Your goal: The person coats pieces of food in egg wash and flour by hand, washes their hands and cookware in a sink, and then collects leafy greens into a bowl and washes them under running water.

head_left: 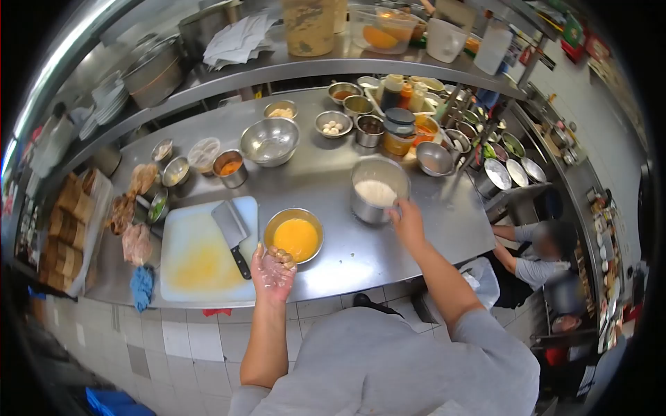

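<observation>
My left hand (275,272) is palm up at the near rim of a metal bowl (297,236) of yellow liquid that looks like beaten egg. Its palm is wet and its fingers are loosely bent, with no separate item I can make out in them. My right hand (408,220) closes on the near right rim of a deep metal pot (361,210), which holds white powder (375,193). Left of the bowl, a cleaver (229,223) with a black handle lies on a white cutting board (243,291) stained yellow.
Raw meat (137,241) and a blue cloth (141,286) lie left of the board. Behind are an empty-looking mixing bowl (270,142), a bowl of eggs (333,125) and sauce containers (400,132). A shelf (312,67) spans above. A co-worker (538,253) is at right.
</observation>
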`<control>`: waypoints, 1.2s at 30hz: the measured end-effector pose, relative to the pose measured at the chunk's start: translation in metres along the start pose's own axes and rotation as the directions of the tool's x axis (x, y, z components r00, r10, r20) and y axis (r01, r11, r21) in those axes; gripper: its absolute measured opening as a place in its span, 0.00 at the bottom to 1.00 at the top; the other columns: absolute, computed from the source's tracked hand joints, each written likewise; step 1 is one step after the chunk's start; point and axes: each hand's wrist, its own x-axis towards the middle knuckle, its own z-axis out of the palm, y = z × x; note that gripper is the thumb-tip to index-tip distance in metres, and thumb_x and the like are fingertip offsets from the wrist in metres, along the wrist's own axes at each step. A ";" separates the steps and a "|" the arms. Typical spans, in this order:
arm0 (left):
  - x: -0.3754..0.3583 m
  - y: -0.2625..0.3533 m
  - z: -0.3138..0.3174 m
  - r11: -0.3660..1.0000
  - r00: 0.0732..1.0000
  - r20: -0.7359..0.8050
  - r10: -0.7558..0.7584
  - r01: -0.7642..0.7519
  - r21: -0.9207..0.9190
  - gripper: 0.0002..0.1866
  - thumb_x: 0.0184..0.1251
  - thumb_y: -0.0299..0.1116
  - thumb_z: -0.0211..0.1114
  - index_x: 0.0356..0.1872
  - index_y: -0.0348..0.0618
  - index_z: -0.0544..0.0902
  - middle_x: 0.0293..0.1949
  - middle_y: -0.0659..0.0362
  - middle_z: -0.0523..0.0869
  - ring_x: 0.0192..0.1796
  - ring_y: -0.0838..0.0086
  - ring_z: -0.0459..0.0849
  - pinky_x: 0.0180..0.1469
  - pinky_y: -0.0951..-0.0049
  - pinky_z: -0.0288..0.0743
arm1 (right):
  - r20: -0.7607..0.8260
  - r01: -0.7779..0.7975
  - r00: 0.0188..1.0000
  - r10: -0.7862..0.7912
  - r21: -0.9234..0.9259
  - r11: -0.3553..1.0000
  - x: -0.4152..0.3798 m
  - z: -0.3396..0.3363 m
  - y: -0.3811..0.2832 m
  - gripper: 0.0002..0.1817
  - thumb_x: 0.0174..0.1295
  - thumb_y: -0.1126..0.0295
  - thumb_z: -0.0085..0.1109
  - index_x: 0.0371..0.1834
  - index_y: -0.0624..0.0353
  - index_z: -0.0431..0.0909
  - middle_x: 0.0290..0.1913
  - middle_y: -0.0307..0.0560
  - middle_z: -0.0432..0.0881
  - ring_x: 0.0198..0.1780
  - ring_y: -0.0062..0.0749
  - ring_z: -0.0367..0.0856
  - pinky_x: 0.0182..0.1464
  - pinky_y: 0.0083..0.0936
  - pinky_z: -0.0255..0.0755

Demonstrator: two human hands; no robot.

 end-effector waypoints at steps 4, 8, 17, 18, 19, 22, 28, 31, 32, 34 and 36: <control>-0.020 -0.008 0.016 0.995 0.991 -0.092 0.100 -0.100 0.008 0.21 0.74 0.53 0.60 0.30 0.46 0.77 0.26 0.60 0.76 0.29 0.70 0.75 0.32 0.71 0.68 | -0.088 0.078 0.993 -0.076 0.012 0.997 0.098 0.058 0.001 0.16 0.57 0.66 0.75 0.42 0.62 0.80 0.40 0.63 0.82 0.43 0.63 0.81 0.45 0.46 0.75; -0.036 -0.015 0.008 0.985 0.984 -0.041 0.172 -0.172 0.005 0.22 0.74 0.54 0.61 0.30 0.44 0.80 0.28 0.58 0.80 0.31 0.69 0.77 0.33 0.71 0.69 | -0.020 0.043 0.999 -0.042 0.070 0.997 0.170 0.113 -0.009 0.18 0.55 0.63 0.77 0.42 0.62 0.82 0.41 0.63 0.83 0.44 0.62 0.82 0.47 0.48 0.75; -0.040 -0.026 -0.003 0.975 0.961 -0.171 0.218 -0.223 -0.011 0.23 0.75 0.55 0.59 0.29 0.45 0.78 0.26 0.60 0.76 0.29 0.70 0.74 0.32 0.72 0.67 | 0.035 0.119 0.991 -0.128 0.195 0.974 0.201 0.171 -0.014 0.14 0.58 0.67 0.74 0.42 0.60 0.81 0.41 0.61 0.83 0.46 0.58 0.81 0.49 0.47 0.74; -0.038 -0.026 -0.001 0.974 0.960 -0.170 0.222 -0.228 -0.016 0.23 0.76 0.54 0.57 0.28 0.45 0.78 0.25 0.61 0.75 0.29 0.70 0.72 0.31 0.72 0.66 | 0.025 0.171 0.983 -0.181 0.225 0.959 0.195 0.159 -0.012 0.13 0.59 0.68 0.73 0.42 0.60 0.81 0.41 0.60 0.82 0.46 0.57 0.81 0.48 0.46 0.74; -0.035 -0.026 0.000 0.977 0.968 -0.141 0.207 -0.211 -0.014 0.23 0.76 0.54 0.57 0.28 0.45 0.78 0.25 0.61 0.75 0.29 0.70 0.72 0.31 0.72 0.66 | 0.036 0.168 0.983 -0.181 0.237 0.957 0.188 0.143 -0.010 0.12 0.59 0.69 0.73 0.41 0.59 0.81 0.39 0.58 0.81 0.46 0.55 0.81 0.47 0.45 0.74; -0.021 -0.020 -0.010 0.988 0.987 -0.068 0.148 -0.150 -0.036 0.23 0.73 0.56 0.59 0.28 0.46 0.77 0.27 0.61 0.77 0.29 0.70 0.75 0.32 0.71 0.69 | 0.154 0.210 0.952 -0.264 0.295 0.932 0.175 0.055 -0.019 0.11 0.59 0.71 0.71 0.41 0.57 0.80 0.37 0.52 0.79 0.45 0.50 0.80 0.47 0.40 0.74; 0.010 -0.020 0.006 0.997 0.986 -0.151 0.070 -0.072 -0.006 0.22 0.73 0.55 0.59 0.30 0.46 0.76 0.27 0.60 0.76 0.29 0.70 0.74 0.31 0.71 0.65 | 0.205 0.539 0.807 -0.553 0.126 0.833 0.167 -0.193 -0.090 0.15 0.56 0.69 0.73 0.44 0.53 0.78 0.50 0.54 0.80 0.59 0.54 0.78 0.58 0.38 0.74; 0.021 -0.017 0.006 0.999 0.993 -0.115 0.033 -0.036 -0.031 0.22 0.72 0.55 0.61 0.31 0.46 0.76 0.27 0.60 0.76 0.30 0.69 0.74 0.32 0.71 0.66 | 0.032 0.586 0.788 -0.615 0.271 0.764 0.169 -0.301 -0.139 0.15 0.51 0.80 0.63 0.43 0.58 0.76 0.43 0.43 0.77 0.48 0.29 0.77 0.51 0.24 0.72; 0.021 -0.017 0.008 0.999 0.997 -0.072 0.028 -0.030 -0.034 0.22 0.71 0.55 0.62 0.31 0.46 0.76 0.27 0.59 0.77 0.30 0.69 0.75 0.33 0.70 0.66 | -0.041 0.607 0.790 -0.612 0.193 0.771 0.169 -0.332 -0.152 0.13 0.52 0.79 0.62 0.42 0.58 0.75 0.42 0.42 0.75 0.47 0.27 0.75 0.50 0.21 0.70; 0.018 -0.015 0.011 0.998 0.998 -0.053 0.017 -0.020 -0.065 0.22 0.70 0.55 0.63 0.30 0.46 0.76 0.27 0.60 0.76 0.30 0.69 0.74 0.33 0.71 0.66 | -0.166 0.583 0.813 -0.558 0.233 0.779 0.175 -0.381 -0.168 0.09 0.68 0.74 0.56 0.50 0.58 0.74 0.49 0.36 0.75 0.50 0.22 0.74 0.54 0.20 0.69; 0.015 -0.011 0.016 0.995 1.000 -0.024 0.008 -0.010 -0.094 0.22 0.70 0.55 0.63 0.30 0.47 0.76 0.27 0.60 0.75 0.30 0.69 0.74 0.33 0.71 0.66 | -0.347 0.678 0.722 -0.598 0.188 0.710 0.199 -0.417 -0.185 0.15 0.78 0.67 0.54 0.63 0.60 0.74 0.53 0.37 0.77 0.55 0.20 0.75 0.59 0.21 0.70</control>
